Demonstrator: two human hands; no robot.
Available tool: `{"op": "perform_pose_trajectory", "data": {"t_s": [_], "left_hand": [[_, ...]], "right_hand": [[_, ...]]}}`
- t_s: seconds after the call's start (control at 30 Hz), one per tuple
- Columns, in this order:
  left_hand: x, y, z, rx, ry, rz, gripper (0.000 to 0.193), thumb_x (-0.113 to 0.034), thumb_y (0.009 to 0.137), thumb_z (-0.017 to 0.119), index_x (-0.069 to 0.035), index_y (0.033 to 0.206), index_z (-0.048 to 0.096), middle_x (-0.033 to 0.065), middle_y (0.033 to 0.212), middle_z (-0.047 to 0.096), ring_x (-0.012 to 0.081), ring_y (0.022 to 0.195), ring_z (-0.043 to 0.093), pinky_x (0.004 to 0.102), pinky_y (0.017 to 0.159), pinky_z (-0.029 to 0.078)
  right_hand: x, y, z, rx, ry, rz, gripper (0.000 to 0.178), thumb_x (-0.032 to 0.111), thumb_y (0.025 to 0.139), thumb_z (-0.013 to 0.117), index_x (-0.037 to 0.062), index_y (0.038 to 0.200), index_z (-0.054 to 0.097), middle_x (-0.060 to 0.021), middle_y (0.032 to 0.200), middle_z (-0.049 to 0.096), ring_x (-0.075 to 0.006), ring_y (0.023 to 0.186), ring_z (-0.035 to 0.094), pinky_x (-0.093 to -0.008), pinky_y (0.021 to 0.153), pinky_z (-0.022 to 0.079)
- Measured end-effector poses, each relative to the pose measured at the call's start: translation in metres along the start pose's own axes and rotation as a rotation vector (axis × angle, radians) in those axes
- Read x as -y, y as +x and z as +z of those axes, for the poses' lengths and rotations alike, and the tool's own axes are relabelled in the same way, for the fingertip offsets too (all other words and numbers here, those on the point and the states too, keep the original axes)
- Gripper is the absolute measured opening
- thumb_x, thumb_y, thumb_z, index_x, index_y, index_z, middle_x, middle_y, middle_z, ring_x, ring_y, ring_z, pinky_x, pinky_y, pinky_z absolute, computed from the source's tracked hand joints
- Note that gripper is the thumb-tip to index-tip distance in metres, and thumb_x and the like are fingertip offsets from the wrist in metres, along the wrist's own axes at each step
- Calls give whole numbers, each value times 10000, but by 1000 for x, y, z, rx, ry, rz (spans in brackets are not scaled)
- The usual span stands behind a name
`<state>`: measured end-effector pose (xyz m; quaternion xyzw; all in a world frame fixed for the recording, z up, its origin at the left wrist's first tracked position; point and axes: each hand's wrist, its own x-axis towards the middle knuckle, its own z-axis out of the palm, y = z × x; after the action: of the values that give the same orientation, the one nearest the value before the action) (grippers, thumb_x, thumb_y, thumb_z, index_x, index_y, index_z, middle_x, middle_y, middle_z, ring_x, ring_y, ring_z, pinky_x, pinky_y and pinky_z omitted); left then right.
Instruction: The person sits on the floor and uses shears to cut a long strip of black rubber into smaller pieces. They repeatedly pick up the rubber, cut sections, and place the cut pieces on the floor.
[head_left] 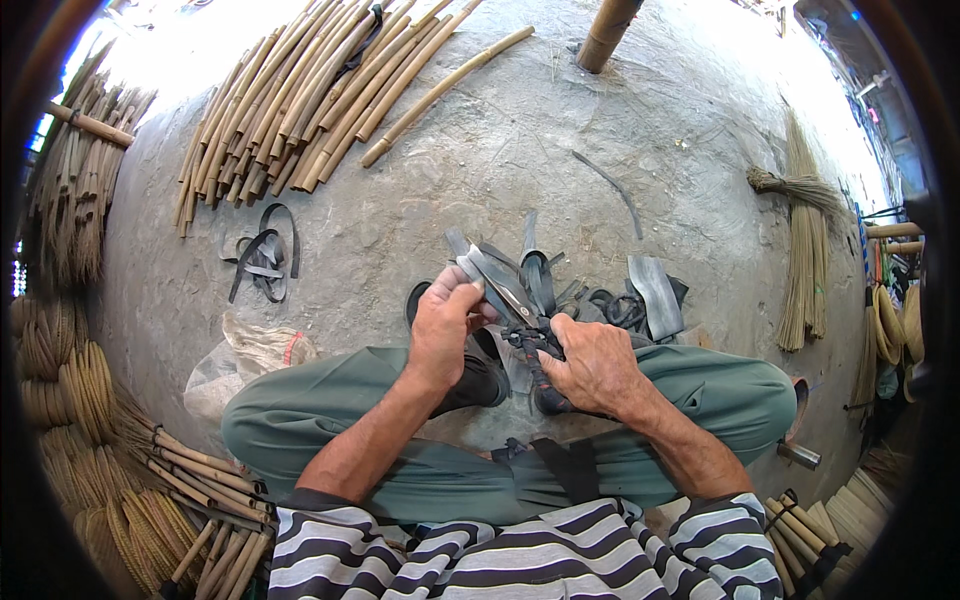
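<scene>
My left hand (440, 330) pinches a grey rubber strip (457, 242) between thumb and fingers, over the gap between my knees. In my right hand (600, 365) is a pair of scissors (512, 300) with dark wrapped handles, the fingers closed round them. Their blades point up and left, lying along the strip close to my left fingertips. Whether the blades are biting into the rubber I cannot tell. Just beyond my hands lie more dark rubber strips (538, 275), with a wide grey rubber piece (655, 297) to the right.
A large stack of bamboo poles (300, 105) lies at the far left. Nearer are loose black straps (268, 255) and a whitish sack (255, 350). To the right sits a tied bundle of thin sticks (803, 240). An upright bamboo post (607, 38) stands at the back.
</scene>
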<state>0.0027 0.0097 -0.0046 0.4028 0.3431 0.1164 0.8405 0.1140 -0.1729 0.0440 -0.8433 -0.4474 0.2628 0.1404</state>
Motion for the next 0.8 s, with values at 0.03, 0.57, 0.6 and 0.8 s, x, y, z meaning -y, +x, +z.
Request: {"op": "perform_pose_trajectory", "data": {"t_s": [0.03, 0.57, 0.6, 0.8], "left_hand": [[-3, 2, -2, 0, -63, -19, 150, -107, 1003, 569, -55, 1114, 653, 2, 950, 676, 69, 805, 613, 263, 785, 529], [13, -7, 5, 72, 61, 110, 206, -41, 985, 526, -22, 1133, 667, 17, 1020, 695, 68, 859, 619, 240, 781, 518], [13, -5, 3, 82, 82, 119, 207, -41, 983, 526, -18, 1132, 668, 16, 1018, 694, 67, 859, 617, 238, 782, 515], [12, 0, -2, 49, 118, 216, 203, -71, 1005, 532, -57, 1154, 669, 4, 1045, 707, 71, 901, 634, 267, 823, 526]], "right_hand": [[-1, 0, 0, -9, 0, -11, 399, 373, 899, 747, 8, 892, 588, -197, 705, 682, -408, 699, 713, -511, 652, 550], [-6, 4, 11, -222, -110, -131, 464, 370, 794, 809, 36, 1014, 574, -137, 950, 629, -311, 914, 621, -461, 812, 388], [-6, 4, 11, -191, -121, -113, 466, 369, 792, 810, 34, 1015, 575, -139, 946, 630, -313, 912, 624, -461, 810, 389], [-7, 5, 10, -190, -80, -102, 470, 373, 801, 808, 26, 1017, 576, -142, 924, 632, -322, 899, 631, -460, 805, 394]]}}
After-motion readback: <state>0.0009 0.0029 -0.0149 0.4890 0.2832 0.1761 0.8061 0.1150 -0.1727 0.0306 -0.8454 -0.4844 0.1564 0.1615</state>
